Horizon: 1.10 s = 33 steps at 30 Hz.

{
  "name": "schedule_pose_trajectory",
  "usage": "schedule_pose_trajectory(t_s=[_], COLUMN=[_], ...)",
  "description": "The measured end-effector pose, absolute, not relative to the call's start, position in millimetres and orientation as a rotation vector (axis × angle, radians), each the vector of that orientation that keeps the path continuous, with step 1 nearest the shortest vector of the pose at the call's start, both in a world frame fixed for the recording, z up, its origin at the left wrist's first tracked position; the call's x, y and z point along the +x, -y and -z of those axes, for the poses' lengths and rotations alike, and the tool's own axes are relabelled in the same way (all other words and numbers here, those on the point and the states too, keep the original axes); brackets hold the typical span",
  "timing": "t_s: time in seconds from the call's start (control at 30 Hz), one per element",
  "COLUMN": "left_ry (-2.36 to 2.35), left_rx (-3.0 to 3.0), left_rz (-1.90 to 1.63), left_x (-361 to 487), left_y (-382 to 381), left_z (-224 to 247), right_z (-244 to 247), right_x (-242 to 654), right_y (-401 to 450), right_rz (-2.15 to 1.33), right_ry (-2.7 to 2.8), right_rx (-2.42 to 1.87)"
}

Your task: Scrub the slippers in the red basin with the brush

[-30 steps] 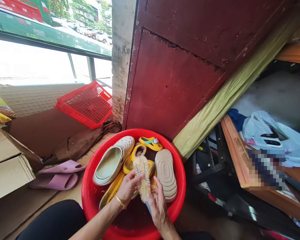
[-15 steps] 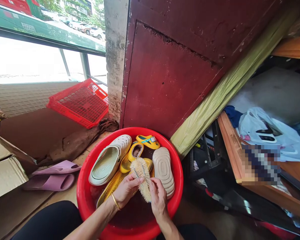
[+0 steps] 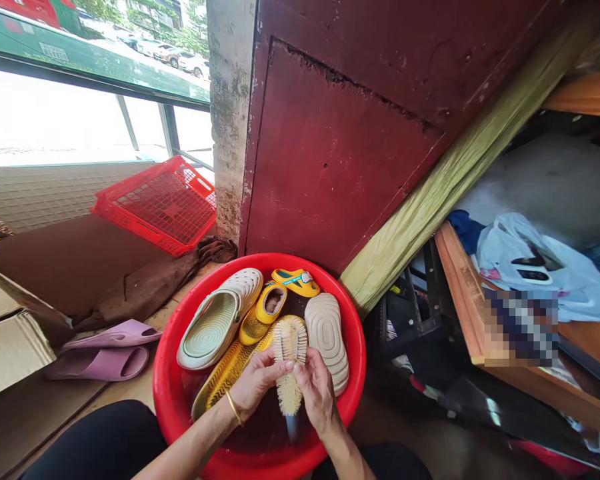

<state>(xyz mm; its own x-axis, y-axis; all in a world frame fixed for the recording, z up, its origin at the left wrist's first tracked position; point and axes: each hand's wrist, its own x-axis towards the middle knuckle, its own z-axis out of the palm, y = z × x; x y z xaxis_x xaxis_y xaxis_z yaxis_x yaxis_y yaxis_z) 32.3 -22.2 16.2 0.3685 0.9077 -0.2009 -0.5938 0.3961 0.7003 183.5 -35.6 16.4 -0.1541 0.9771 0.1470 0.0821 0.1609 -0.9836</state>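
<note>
Over a red basin (image 3: pixel 161 373), a scrub brush (image 3: pixel 290 343) with pale bristles facing up is held between both hands. My left hand (image 3: pixel 260 383), with a gold bangle at the wrist, pinches its left side. The right side is gripped by my right hand (image 3: pixel 316 390). A bluish handle points down below the bristles. In the basin are a pale green clog (image 3: pixel 210 330) at the left, small yellow clogs (image 3: pixel 300 283) at the back, larger yellow footwear (image 3: pixel 225 370) under the hands, and a beige shoe lying sole up (image 3: pixel 327 333) at the right.
Pink slippers (image 3: pixel 103 363) lie left of the basin, near cardboard (image 3: pixel 15 333). A red crate (image 3: pixel 163 203) rests behind them. Beyond the basin stands a dark red door (image 3: pixel 325 167). On the right, a wooden frame (image 3: pixel 460 293) bears a plastic bag (image 3: pixel 540 267).
The brush has turned more upright, and its bluish handle now shows below. Both hands have shifted slightly with it, their fingertips closer together.
</note>
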Motion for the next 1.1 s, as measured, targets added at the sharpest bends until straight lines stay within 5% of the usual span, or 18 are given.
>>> schedule_pose_trajectory(t_s=[1.1], left_ry=[-0.537], left_rx=[0.532], left_rz=[-0.919], left_x=[26], left_y=[18], left_z=[0], right_z=[-17], right_x=[196], right_y=[27], right_rz=[-1.413], right_ry=[1.251], right_rx=[-1.075])
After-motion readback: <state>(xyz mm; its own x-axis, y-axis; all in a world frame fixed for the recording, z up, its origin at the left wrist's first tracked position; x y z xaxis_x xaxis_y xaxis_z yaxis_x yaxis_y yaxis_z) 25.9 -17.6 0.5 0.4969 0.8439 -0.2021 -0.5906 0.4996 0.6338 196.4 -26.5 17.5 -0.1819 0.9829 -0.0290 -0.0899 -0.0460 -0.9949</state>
